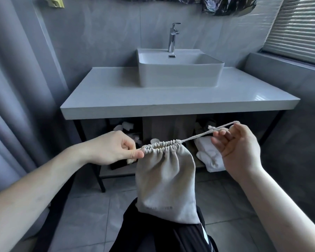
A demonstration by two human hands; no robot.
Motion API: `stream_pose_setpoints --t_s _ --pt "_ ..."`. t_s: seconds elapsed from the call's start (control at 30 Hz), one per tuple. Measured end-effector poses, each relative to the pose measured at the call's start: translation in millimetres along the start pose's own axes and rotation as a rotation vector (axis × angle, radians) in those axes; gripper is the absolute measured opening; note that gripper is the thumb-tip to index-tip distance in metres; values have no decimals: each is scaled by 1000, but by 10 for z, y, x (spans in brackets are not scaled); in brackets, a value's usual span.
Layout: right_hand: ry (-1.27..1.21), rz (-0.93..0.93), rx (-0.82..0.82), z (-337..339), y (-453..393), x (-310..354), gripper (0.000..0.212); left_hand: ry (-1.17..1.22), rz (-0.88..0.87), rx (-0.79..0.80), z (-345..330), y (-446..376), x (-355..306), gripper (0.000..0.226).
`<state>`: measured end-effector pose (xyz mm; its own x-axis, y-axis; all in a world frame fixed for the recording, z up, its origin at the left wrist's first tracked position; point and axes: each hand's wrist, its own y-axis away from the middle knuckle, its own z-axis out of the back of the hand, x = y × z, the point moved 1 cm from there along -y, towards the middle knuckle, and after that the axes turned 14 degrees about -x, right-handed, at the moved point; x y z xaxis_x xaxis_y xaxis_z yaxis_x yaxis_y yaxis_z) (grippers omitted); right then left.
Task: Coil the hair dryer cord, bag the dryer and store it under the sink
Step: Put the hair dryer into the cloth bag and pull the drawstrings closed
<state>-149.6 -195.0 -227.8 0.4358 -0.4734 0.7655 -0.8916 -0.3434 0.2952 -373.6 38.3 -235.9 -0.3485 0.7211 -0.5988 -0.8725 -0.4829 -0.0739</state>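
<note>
A beige cloth drawstring bag [166,182] hangs in front of me, bulging, with its mouth gathered nearly closed. The hair dryer and its cord are hidden from view. My left hand [115,148] pinches the left end of the gathered mouth, where a drawstring comes out. My right hand [238,148] holds the right drawstring [198,136] between thumb and fingers, pulled taut up and to the right. The bag's bottom rests against my dark-clothed leg. Beyond it is the open shelf [116,171] under the sink counter.
A white basin [180,73] with a chrome tap [173,37] stands on a grey counter [171,99]. The shelf below holds white towels [209,153] on the right and crumpled white items [125,127] on the left. Black frame legs stand at both sides. The floor is grey tile.
</note>
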Motion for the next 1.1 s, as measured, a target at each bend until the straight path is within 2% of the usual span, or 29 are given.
stream_pose_setpoints --t_s 0.03,0.23,0.43,0.7,0.8,0.93,1.0,1.1 --pt "-15 -15 -32 15 -31 -1 45 7 5 15 11 -3 -4 49" --pt "-65 -65 -195 100 -223 -93 41 223 -61 -144 167 -136 111 57" --pt "-87 -50 -265 202 -394 -63 35 406 -7 -138 186 -157 295 64" --pt "-16 -52 -335 359 -476 -132 31 425 24 -124 162 -160 382 67" --pt "15 -53 -333 367 -492 -169 30 419 27 -123 156 -149 407 71" --pt "62 -17 -313 382 -364 -98 29 461 2 -137 194 -70 434 65" --pt "106 45 -248 349 -267 8 30 517 0 -160 260 3 514 76" --pt "185 12 -221 400 -264 -44 29 577 49 -156 278 70 559 91"
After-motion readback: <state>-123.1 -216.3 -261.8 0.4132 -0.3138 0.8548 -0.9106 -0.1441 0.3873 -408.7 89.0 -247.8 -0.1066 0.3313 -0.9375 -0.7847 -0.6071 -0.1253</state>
